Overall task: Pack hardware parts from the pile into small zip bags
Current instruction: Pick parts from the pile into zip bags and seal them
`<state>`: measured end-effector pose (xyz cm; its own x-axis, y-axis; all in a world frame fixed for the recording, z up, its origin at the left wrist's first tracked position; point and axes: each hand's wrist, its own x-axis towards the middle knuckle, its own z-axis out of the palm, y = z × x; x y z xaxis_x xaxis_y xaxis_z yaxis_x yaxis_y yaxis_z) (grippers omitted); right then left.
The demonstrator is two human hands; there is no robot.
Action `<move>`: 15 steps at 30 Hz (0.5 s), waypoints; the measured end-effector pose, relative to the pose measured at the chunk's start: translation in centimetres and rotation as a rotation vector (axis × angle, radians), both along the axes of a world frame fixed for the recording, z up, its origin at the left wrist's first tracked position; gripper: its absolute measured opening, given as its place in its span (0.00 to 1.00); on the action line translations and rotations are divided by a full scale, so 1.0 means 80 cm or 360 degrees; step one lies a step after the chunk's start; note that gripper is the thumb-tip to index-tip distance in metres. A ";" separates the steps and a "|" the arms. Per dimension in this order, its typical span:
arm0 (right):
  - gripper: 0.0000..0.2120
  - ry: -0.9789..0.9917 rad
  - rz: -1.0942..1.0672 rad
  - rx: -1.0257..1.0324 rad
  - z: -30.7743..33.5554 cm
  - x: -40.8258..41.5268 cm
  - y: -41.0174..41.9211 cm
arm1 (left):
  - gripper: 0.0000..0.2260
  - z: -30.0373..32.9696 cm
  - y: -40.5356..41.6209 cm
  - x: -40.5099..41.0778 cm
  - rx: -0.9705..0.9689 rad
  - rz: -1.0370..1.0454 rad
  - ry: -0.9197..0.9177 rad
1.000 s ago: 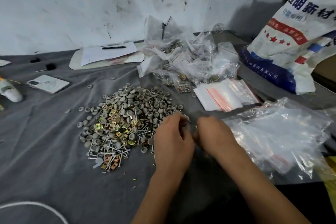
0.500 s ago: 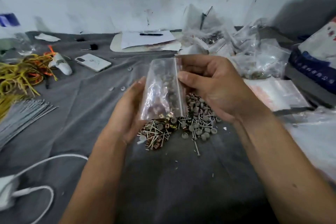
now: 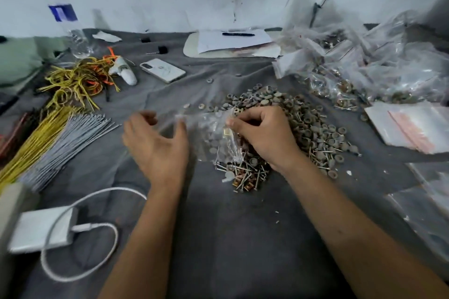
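A small clear zip bag (image 3: 213, 138) with grey caps, nails and a brass clip inside hangs low over the near left edge of the hardware pile (image 3: 306, 126). My right hand (image 3: 264, 136) pinches the bag's upper right corner between thumb and fingers. My left hand (image 3: 158, 145) is motion-blurred just left of the bag, fingers spread and relaxed, thumb at the bag's left edge without a clear hold. The pile is a mix of grey round caps, nails and brass clips on the grey cloth (image 3: 238, 238).
Filled bags (image 3: 359, 73) are heaped at the back right, with a stack of empty zip bags (image 3: 410, 126) and larger plastic bags (image 3: 427, 206) at the right. On the left lie yellow ties (image 3: 73, 80), grey ties (image 3: 70, 138), a phone (image 3: 162, 70) and a charger (image 3: 41, 230).
The bag has come down from in front of me to just over the pile. My left hand has let go of its side and moved left; my right hand keeps its pinch.
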<state>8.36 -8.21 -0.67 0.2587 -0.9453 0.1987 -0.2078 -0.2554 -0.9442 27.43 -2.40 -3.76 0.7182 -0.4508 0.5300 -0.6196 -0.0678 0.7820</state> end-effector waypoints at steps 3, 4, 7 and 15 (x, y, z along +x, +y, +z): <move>0.15 -0.0038 -0.0049 -0.0160 -0.009 0.005 0.001 | 0.13 0.007 0.005 -0.039 -0.0253 -0.0497 -0.0380; 0.16 -0.0087 -0.0036 -0.0165 -0.011 0.004 0.002 | 0.14 0.009 0.006 -0.052 -0.0190 -0.0748 -0.0291; 0.15 -0.0231 0.0089 -0.0045 -0.016 0.002 0.004 | 0.15 0.008 0.008 -0.070 -0.0005 -0.1101 -0.0002; 0.13 -0.0530 0.0241 0.0256 -0.018 -0.005 0.005 | 0.02 0.001 0.005 -0.067 -0.0066 -0.1262 0.0593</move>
<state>7.94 -7.80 -2.12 0.3437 -0.9274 0.1478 0.1450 -0.1032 -0.9840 22.04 -1.99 -3.68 0.3309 -0.8761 0.3507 -0.1759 0.3079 0.9350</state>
